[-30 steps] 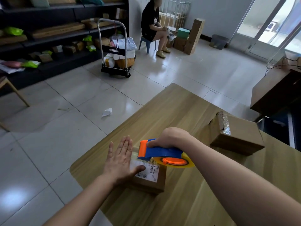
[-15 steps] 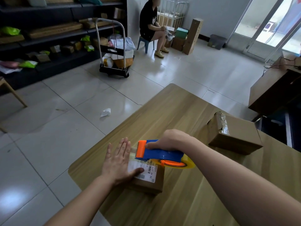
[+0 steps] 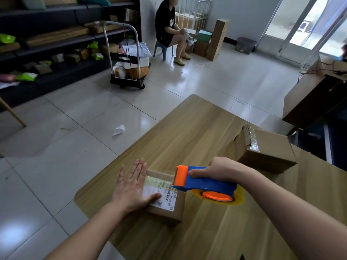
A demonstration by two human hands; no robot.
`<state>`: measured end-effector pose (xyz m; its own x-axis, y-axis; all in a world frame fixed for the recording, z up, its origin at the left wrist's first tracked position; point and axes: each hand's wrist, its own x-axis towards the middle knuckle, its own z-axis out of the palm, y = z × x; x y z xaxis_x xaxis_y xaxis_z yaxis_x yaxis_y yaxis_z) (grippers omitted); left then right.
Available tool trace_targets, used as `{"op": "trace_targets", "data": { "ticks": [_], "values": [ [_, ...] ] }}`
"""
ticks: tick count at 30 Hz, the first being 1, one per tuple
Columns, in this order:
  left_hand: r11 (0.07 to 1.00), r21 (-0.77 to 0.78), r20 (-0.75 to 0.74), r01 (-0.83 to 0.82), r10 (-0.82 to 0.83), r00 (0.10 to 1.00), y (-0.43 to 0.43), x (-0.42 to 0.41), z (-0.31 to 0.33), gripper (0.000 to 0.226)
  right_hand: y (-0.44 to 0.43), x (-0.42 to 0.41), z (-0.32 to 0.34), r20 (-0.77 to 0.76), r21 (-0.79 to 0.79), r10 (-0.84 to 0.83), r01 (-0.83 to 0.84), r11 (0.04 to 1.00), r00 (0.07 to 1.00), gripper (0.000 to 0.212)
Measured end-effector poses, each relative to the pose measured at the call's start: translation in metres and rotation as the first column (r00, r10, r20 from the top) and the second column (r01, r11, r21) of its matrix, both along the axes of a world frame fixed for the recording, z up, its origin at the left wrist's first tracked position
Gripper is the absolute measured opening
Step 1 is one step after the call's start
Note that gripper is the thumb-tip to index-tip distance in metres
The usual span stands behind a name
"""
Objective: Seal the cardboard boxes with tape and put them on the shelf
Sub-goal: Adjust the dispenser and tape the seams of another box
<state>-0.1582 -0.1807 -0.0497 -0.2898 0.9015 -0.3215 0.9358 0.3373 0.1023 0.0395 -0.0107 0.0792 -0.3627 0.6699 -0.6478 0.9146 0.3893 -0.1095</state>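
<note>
Two grips, one small box, and each has its own job. The left grip [image 3: 131, 186] lies flat, fingers straight and side by side, its palm pressing the left part of the box [image 3: 167, 211]. I read that as a hold-down, so the parcel won't skid on the smooth worktop [image 3: 187, 132] when the tape drags.

The right grip [image 3: 223, 170] is curled round the blue handle of the dispenser [image 3: 206, 182], thumb laid along its side. The orange head tips down onto the box top, just right of the left grip's fingers. The low angle looks meant to bring the head down onto the cardboard. The yellow roll [image 3: 238, 199] hangs under the right grip, clear of the box.

Between the left grip and the orange head runs a glossy strip [image 3: 159, 182] across the label [image 3: 161, 196], tape by the look of it. So sealing seems to be under way, and whether the strip has been cut I can't tell.

Beyond the right grip, apart from it, sits a second box [image 3: 266, 152] with crinkled tape on top and one end that looks ragged. It is probably next in line. The shelf [image 3: 56, 44] stands far off beyond the left grip, across the floor, and it has parcels on it. Neither box on the worktop has gone there yet.
</note>
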Motion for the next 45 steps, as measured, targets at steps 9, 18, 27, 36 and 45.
{"op": "trace_targets", "data": {
  "ticks": [9, 18, 27, 36, 45],
  "values": [
    [1.0, -0.003, -0.001, 0.03, -0.03, 1.0, 0.0, 0.001, -0.001, 0.125, 0.001, 0.021, -0.024, -0.055, -0.048, -0.078, 0.076, 0.996, 0.995, 0.077],
    [0.999, -0.001, -0.012, 0.038, -0.038, 0.999, 0.0, 0.001, -0.001, 0.124, 0.009, 0.046, -0.033, -0.038, -0.055, -0.126, 0.124, 0.991, 0.991, 0.077],
    [0.999, -0.026, -0.01, 0.043, -0.044, 0.999, 0.001, 0.002, 0.0, 0.125, 0.008, 0.046, -0.046, -0.012, -0.11, -0.132, 0.129, 0.985, 0.991, 0.071],
    [0.997, -0.053, -0.026, 0.052, -0.053, 0.998, 0.001, 0.003, 0.003, 0.121, 0.009, 0.04, -0.049, 0.004, -0.098, -0.115, 0.115, 0.989, 0.993, 0.066],
    [0.932, -0.045, 0.005, 0.359, -0.359, 0.933, 0.018, 0.049, 0.012, 0.094, 0.011, 0.039, -0.05, 0.009, -0.069, -0.11, 0.11, 0.992, 0.994, 0.07]
  ]
}}
